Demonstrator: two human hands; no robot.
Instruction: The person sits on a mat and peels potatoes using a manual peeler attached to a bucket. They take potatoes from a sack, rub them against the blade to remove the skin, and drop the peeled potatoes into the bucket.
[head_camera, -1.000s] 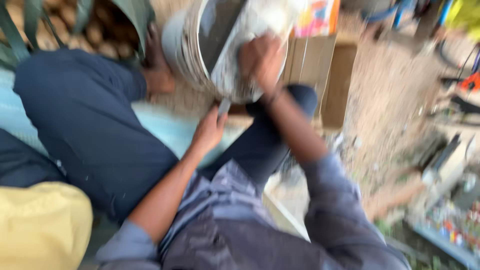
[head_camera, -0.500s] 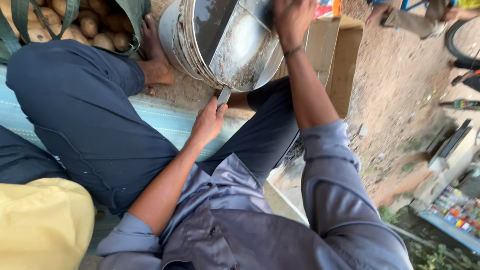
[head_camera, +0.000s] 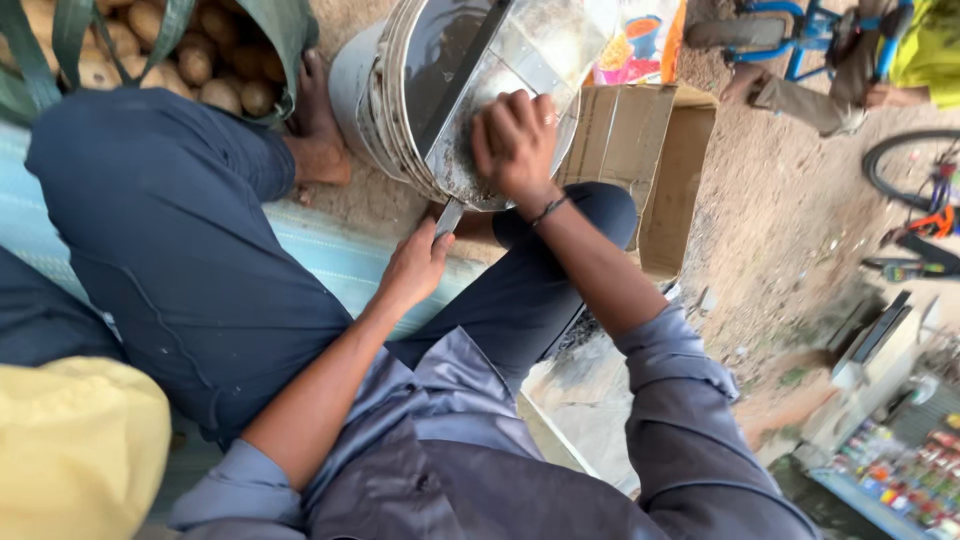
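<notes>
Carefully, with the right hand (head_camera: 517, 143) spread flat on the metal slicer (head_camera: 480, 100) across the bucket (head_camera: 352, 85), the left hand (head_camera: 415, 270) below should grip its handle firmly.

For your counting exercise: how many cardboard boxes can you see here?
1. The box lies open on the dirt, just behind the metal tub that the right hand presses; others may be hidden.

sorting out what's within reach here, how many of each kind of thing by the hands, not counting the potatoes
metal slicer board: 1, right hand pressed on it
knife-like blade: 1, in the left hand
white bucket: 1
cardboard box: 1
green bag of potatoes: 1
total: 5
</notes>
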